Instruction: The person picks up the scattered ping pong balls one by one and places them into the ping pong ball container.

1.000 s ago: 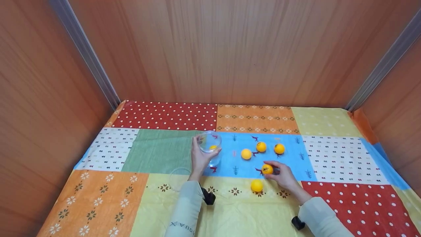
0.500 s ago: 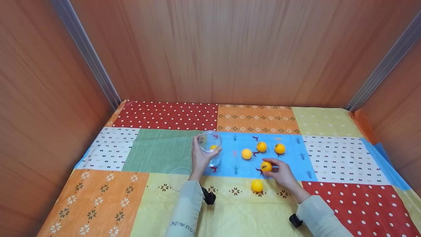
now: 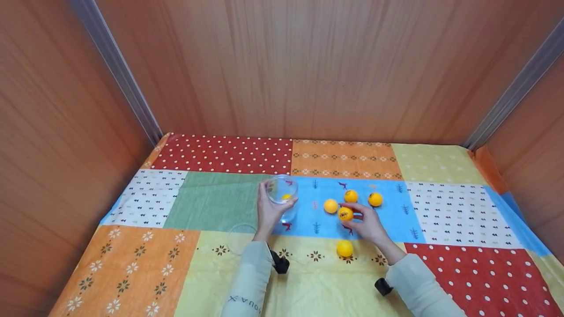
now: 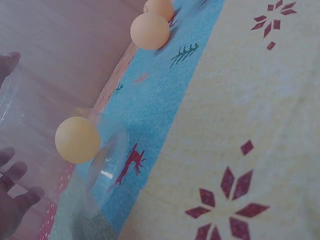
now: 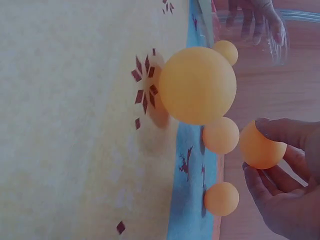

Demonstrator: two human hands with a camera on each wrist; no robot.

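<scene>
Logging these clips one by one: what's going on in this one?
A person's left grip holds a clear jar with one orange ball visible inside. The right grip pinches a second ball to the right of the jar, not yet in it. Four loose balls lie on the patchwork cloth: three on a blue patch, one on a yellow patch. A clear round disc lies beside the left sleeve.

Wood-grain panels [image 3: 374, 70] and grey corner posts [image 3: 121, 75] suggest a booth [image 3: 229, 97], perhaps.
</scene>
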